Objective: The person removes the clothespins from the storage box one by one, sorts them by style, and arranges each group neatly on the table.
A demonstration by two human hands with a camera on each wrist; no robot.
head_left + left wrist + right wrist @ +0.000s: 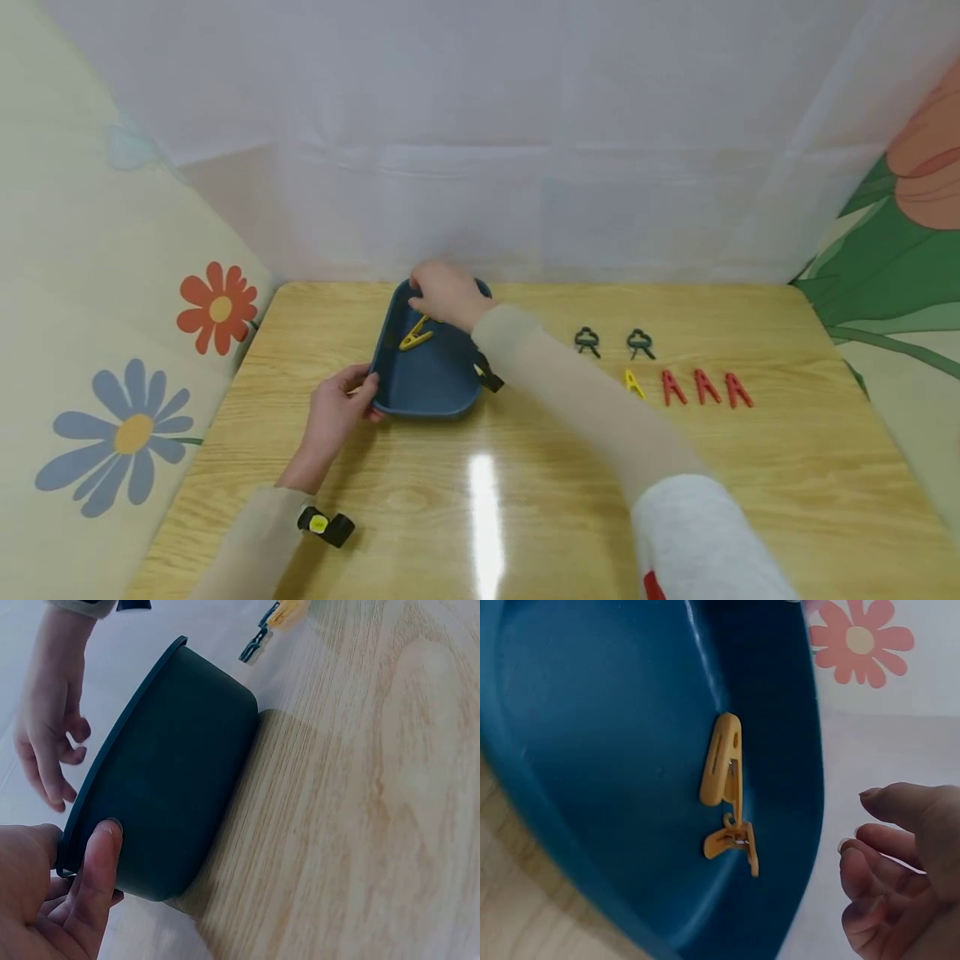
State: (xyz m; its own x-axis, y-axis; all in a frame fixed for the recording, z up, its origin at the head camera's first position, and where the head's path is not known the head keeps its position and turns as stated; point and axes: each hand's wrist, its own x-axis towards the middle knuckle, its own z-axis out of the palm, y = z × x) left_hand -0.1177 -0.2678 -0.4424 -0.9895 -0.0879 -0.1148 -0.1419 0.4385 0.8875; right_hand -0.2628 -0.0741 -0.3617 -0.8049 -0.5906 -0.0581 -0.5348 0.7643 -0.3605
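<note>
A dark blue tray (427, 392) with raised walls stands on the table's left half. My left hand (341, 404) grips its near-left corner, and in the left wrist view the thumb (101, 859) presses the outer wall. Over the tray's far end is my right hand (450, 292). Its fingers are loosely bent with nothing between them, as the right wrist view shows. Inside the tray lie two yellow clips, a longer one (722, 761) and another (735, 844) close against it, near the wall.
On the table (405, 500) right of the tray lie two dark green clips (587, 340), a yellow clip (633, 384) partly hidden by the right sleeve, and three red clips (707, 387) in a row. A white sheet (420, 150) hangs behind the table.
</note>
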